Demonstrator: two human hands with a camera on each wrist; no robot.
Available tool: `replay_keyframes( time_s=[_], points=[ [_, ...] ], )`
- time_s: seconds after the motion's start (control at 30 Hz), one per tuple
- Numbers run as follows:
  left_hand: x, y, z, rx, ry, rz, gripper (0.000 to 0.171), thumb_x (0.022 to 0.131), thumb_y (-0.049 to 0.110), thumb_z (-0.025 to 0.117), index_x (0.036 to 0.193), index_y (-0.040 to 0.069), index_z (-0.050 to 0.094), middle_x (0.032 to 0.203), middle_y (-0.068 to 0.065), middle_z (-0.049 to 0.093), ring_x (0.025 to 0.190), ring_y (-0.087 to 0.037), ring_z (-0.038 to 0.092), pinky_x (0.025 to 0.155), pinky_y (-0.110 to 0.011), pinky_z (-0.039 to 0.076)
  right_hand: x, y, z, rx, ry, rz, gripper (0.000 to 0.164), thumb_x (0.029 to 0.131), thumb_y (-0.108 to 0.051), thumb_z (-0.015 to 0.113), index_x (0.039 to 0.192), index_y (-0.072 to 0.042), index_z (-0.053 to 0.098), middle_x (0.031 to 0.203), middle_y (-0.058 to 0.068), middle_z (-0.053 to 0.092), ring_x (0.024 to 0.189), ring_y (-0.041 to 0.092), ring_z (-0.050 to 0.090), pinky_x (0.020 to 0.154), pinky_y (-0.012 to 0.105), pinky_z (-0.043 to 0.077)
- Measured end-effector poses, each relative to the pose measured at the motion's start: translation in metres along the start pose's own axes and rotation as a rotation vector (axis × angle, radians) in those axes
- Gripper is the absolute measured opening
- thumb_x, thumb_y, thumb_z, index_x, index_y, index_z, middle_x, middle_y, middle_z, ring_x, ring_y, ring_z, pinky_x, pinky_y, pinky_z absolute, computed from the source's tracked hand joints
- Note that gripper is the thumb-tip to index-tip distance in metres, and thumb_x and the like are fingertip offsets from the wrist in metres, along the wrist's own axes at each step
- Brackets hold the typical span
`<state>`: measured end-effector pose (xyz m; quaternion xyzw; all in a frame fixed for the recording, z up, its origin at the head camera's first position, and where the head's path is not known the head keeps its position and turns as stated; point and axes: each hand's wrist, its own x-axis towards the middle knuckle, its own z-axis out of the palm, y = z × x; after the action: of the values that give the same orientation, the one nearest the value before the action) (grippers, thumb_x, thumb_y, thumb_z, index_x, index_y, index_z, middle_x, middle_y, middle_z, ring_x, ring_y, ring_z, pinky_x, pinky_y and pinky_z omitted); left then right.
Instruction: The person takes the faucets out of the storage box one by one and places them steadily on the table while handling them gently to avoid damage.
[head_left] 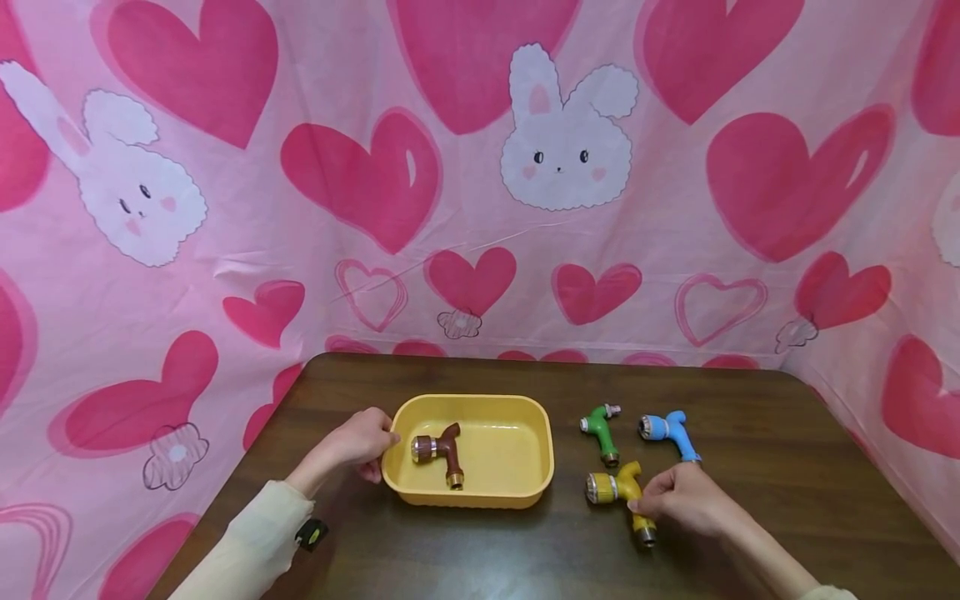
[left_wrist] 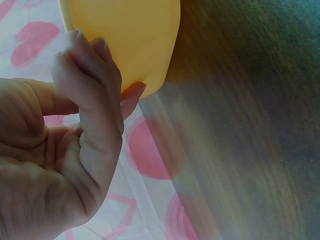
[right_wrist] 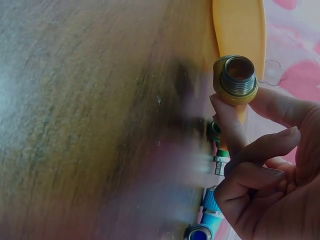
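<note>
My left hand [head_left: 362,444] grips the left rim of a yellow plastic basin [head_left: 487,498], thumb over the edge and fingers outside, as the left wrist view shows too. Inside the basin lies a brown faucet [head_left: 448,452] with a silver-banded handle. My right hand [head_left: 686,497] pinches a yellow faucet [head_left: 628,486] by its body, right of the basin. Its threaded metal end [right_wrist: 239,75] faces the right wrist camera. Just behind that hand lie a green faucet [head_left: 602,433] and a blue faucet [head_left: 672,431] on the table.
The dark wooden table [head_left: 450,554] carries everything. A pink cloth [head_left: 480,208] with hearts and rabbits hangs behind the table and along its sides. A small black device [head_left: 311,533] sits at the left wrist.
</note>
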<state>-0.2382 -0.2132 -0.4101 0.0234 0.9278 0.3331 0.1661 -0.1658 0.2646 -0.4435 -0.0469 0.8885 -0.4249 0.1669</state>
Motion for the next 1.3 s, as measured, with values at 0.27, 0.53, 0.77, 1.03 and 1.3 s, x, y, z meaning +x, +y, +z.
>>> replay_keyframes(
  time_s=[0.27,0.53,0.77,1.03,1.3],
  points=[
    [0.001,0.000,0.001,0.006,-0.004,-0.005,0.013,0.103,0.005,0.062,0.102,-0.007,0.067,0.065,-0.015,0.063,0.043,-0.018,0.061,0.046,-0.033,0.059,-0.003,0.005,-0.001,0.016,-0.008,0.024,0.017,0.093,-0.023,0.079,0.088,-0.007,0.081,0.082,-0.001,0.070,0.070,0.016,0.047,0.057,0.026,0.039],
    [0.000,0.005,-0.001,-0.005,-0.006,0.000,0.013,0.104,0.005,0.062,0.100,-0.006,0.068,0.064,-0.015,0.062,0.043,-0.017,0.060,0.046,-0.032,0.058,0.000,0.009,-0.003,0.004,-0.013,0.033,0.017,0.093,-0.022,0.077,0.088,-0.007,0.081,0.083,0.000,0.072,0.075,0.016,0.052,0.063,0.030,0.045],
    [0.000,0.002,0.001,0.010,-0.003,0.004,0.015,0.104,0.005,0.061,0.099,-0.007,0.068,0.061,-0.015,0.062,0.043,-0.017,0.062,0.045,-0.032,0.058,-0.003,0.012,-0.003,0.009,-0.032,0.010,0.019,0.093,-0.022,0.076,0.083,-0.006,0.079,0.082,-0.001,0.069,0.079,0.016,0.053,0.066,0.030,0.045],
    [0.001,-0.001,0.003,0.009,0.004,-0.014,0.014,0.105,0.006,0.062,0.101,-0.006,0.067,0.062,-0.015,0.063,0.043,-0.018,0.062,0.045,-0.032,0.058,-0.003,0.014,0.003,0.000,-0.032,0.008,0.019,0.093,-0.020,0.077,0.082,-0.006,0.079,0.082,0.000,0.069,0.079,0.016,0.052,0.067,0.032,0.045],
    [0.001,0.001,0.001,0.009,0.014,0.003,0.014,0.104,0.005,0.062,0.098,-0.007,0.067,0.062,-0.015,0.063,0.042,-0.017,0.061,0.044,-0.032,0.058,-0.003,0.011,0.004,-0.053,-0.001,0.018,0.020,0.092,-0.024,0.080,0.079,-0.009,0.078,0.075,-0.003,0.065,0.075,0.015,0.049,0.063,0.029,0.040]
  ],
)
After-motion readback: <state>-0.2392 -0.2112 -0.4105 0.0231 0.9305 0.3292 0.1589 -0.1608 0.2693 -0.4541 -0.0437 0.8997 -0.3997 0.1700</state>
